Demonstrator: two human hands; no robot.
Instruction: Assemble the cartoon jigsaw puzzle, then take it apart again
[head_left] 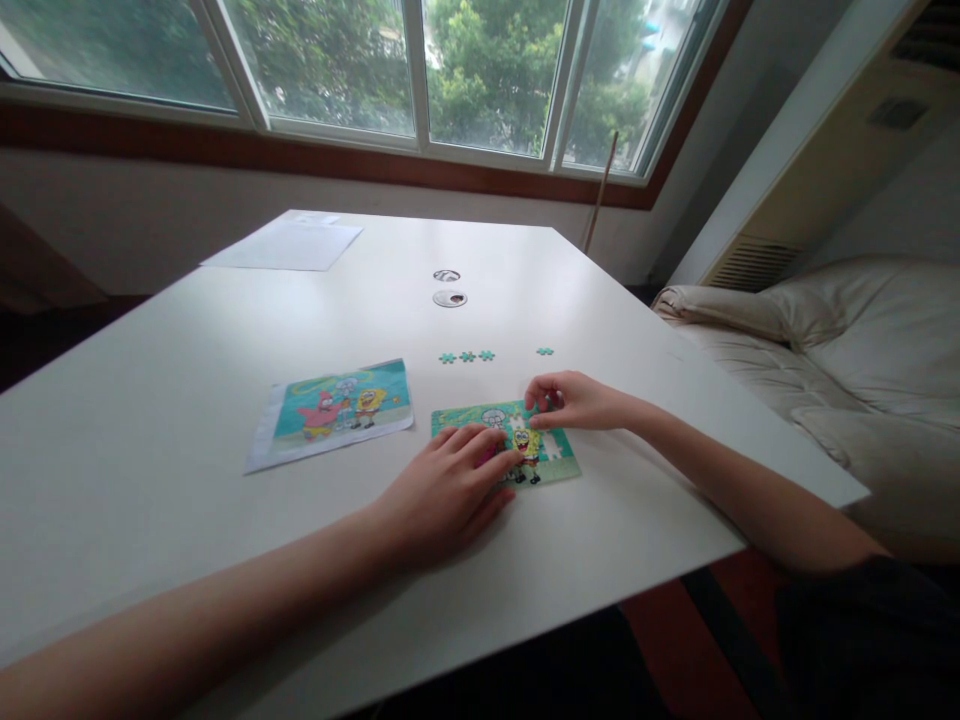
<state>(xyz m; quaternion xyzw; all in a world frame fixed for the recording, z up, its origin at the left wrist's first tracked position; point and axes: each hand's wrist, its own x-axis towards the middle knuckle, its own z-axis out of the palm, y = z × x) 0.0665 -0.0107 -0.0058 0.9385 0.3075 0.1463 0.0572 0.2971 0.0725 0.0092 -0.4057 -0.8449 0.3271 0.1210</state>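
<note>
A jigsaw puzzle (561, 468) with a cartoon picture lies on the white table, and white gaps show in its right half. My left hand (457, 475) rests flat across the puzzle's left and lower part, fingers stretched out, covering some of the picture. Over the puzzle's upper right edge is my right hand (570, 400), its fingers curled toward the thumb; anything between the fingertips is hidden. Beyond the puzzle lie three green puzzle pieces (468, 357) in a row, with another green piece (545, 351) to their right.
A printed sheet (345, 405) with a similar cartoon picture lies left of the puzzle. Farther back on the white table (187, 400) are two round flat objects (450, 298) and white paper (285, 247). A cream sofa (862, 340) stands at right, below the window's side wall.
</note>
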